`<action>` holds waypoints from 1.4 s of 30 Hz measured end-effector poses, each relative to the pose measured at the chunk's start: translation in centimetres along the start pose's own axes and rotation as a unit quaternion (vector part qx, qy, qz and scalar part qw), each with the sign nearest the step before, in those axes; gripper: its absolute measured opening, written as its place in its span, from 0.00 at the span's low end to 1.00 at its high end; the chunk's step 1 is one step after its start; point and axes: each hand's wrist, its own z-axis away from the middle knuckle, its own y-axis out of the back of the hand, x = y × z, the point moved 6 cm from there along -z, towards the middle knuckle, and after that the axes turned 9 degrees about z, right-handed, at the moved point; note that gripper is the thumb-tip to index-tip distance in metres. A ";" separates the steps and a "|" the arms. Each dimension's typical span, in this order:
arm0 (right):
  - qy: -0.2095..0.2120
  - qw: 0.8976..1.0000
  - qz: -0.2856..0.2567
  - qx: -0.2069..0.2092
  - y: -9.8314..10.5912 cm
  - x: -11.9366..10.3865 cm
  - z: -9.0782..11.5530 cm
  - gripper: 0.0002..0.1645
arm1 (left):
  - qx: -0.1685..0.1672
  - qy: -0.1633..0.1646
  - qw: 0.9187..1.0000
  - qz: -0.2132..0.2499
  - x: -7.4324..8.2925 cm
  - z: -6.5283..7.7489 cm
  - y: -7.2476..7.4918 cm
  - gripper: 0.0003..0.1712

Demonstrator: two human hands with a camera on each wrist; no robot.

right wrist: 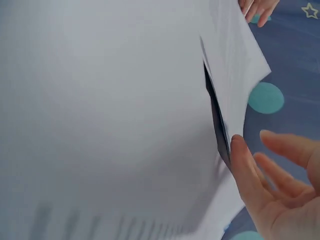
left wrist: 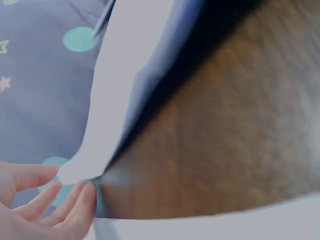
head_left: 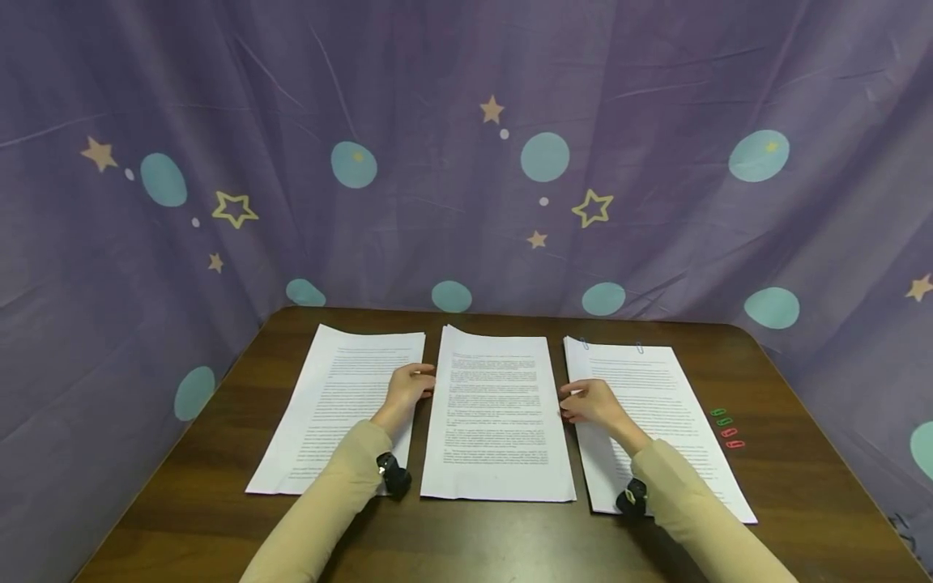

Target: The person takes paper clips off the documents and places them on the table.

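Observation:
A stack of printed paper (head_left: 497, 478) lies in the middle of the brown table between my hands. My left hand (head_left: 405, 392) is at its left edge, thumb and fingertips apart, reaching across the left stack (head_left: 306, 397). Along the opposite edge, my right hand (head_left: 592, 402) has its fingertips right at the sheets, over part of the right stack (head_left: 645, 385). In the right wrist view the fingers (right wrist: 245, 172) of that hand are loosely extended beside the paper edge, the thumb away from it. The left wrist view shows the left fingers (left wrist: 80, 212) at the stack's edge.
Two blue paper clips (head_left: 640, 348) sit at the top edge of the right stack. Green paper clips (head_left: 719, 412) and red paper clips (head_left: 730, 432) lie on the table (head_left: 802, 486) to its right. A purple patterned curtain (head_left: 437, 219) hangs behind the table.

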 end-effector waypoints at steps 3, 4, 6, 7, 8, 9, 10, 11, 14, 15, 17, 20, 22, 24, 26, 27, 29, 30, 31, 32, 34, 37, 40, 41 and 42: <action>0.044 0.999 0.028 -0.010 0.8 -0.5 0.6 0.19 | -0.005 -0.027 0.999 -0.038 2.0 1.0 -0.3 0.16; 0.059 0.998 0.032 -0.014 1.1 -0.6 0.8 0.18 | -0.010 -0.031 0.998 -0.045 2.6 1.3 -0.4 0.16; 0.087 0.995 0.033 -0.022 1.7 -0.7 1.2 0.18 | -0.024 -0.042 0.998 -0.048 3.4 1.9 -0.9 0.16; 0.098 0.994 0.035 -0.024 2.0 -0.7 1.3 0.18 | -0.031 -0.043 0.997 -0.047 3.8 2.1 -1.2 0.16; 0.106 0.993 0.035 -0.026 2.3 -0.6 1.4 0.19 | -0.032 -0.039 0.998 -0.044 4.1 2.4 -1.4 0.15; 0.110 0.993 0.034 -0.026 2.7 -0.5 1.6 0.19 | -0.038 -0.037 0.998 -0.038 4.3 2.6 -1.7 0.16; 0.113 0.993 0.036 -0.024 3.0 -0.4 1.7 0.18 | -0.045 -0.037 0.998 -0.032 4.4 2.8 -2.1 0.15; 0.115 0.992 0.038 -0.023 3.3 -0.3 1.8 0.19 | -0.053 -0.038 0.998 -0.024 4.6 3.0 -2.4 0.15; 0.119 0.991 0.051 -0.013 4.4 0.1 2.3 0.19 | -0.073 -0.032 0.997 -0.004 4.8 3.4 -3.5 0.16; 0.119 0.991 0.058 -0.009 4.8 0.2 2.4 0.19 | -0.079 -0.030 0.996 -0.001 4.9 3.5 -3.9 0.16; 0.122 0.990 0.071 -0.001 5.5 0.6 2.7 0.19 | -0.088 -0.028 0.996 -0.001 5.6 4.2 -4.7 0.16; 0.126 0.988 0.090 0.011 6.7 1.1 3.1 0.19 | -0.102 -0.028 0.994 -0.008 6.3 4.9 -5.8 0.16; 0.130 0.986 0.104 0.022 7.4 1.4 3.4 0.19 | -0.114 -0.034 0.993 -0.011 6.5 5.1 -6.5 0.16; 0.132 0.983 0.121 0.035 8.1 1.7 3.6 0.19 | -0.127 -0.043 0.991 -0.012 6.1 4.9 -7.3 0.16; 0.130 0.980 0.140 0.049 8.8 2.0 3.8 0.19 | -0.136 -0.044 0.990 -0.012 5.7 4.8 -8.1 0.17; 0.129 0.979 0.150 0.055 9.2 2.2 3.9 0.19 | -0.142 -0.045 0.989 -0.008 5.7 4.9 -8.5 0.17; 0.124 0.976 0.166 0.065 9.8 2.6 4.1 0.19 | -0.152 -0.046 0.987 0.000 5.7 5.1 -9.5 0.17; 0.121 0.975 0.173 0.070 10.1 2.8 4.1 0.19 | -0.156 -0.046 0.987 0.004 5.7 5.3 -9.9 0.17; 0.119 0.974 0.179 0.073 10.4 3.0 4.2 0.19 | -0.160 -0.049 0.986 0.010 5.8 5.5 -10.4 0.17; 0.116 0.973 0.184 0.076 10.7 3.2 4.4 0.19 | -0.164 -0.049 0.985 0.015 5.8 5.6 -10.8 0.17; 0.111 0.971 0.194 0.082 11.2 3.5 4.6 0.20 | -0.171 -0.050 0.984 0.019 5.8 5.9 -11.6 0.17; 0.102 0.970 0.200 0.091 11.9 3.9 4.8 0.20 | -0.180 -0.045 0.982 0.024 5.8 6.3 -12.7 0.17; 0.094 0.969 0.205 0.098 12.5 4.4 5.0 0.21 | -0.189 -0.042 0.981 0.030 5.7 6.6 -13.7 0.17; 0.092 0.969 0.205 0.101 12.7 4.6 5.0 0.22 | -0.192 -0.042 0.980 0.031 5.6 6.7 -14.1 0.17; 0.091 0.969 0.204 0.102 12.9 4.8 5.0 0.22 | -0.194 -0.043 0.980 0.030 5.5 6.7 -14.4 0.16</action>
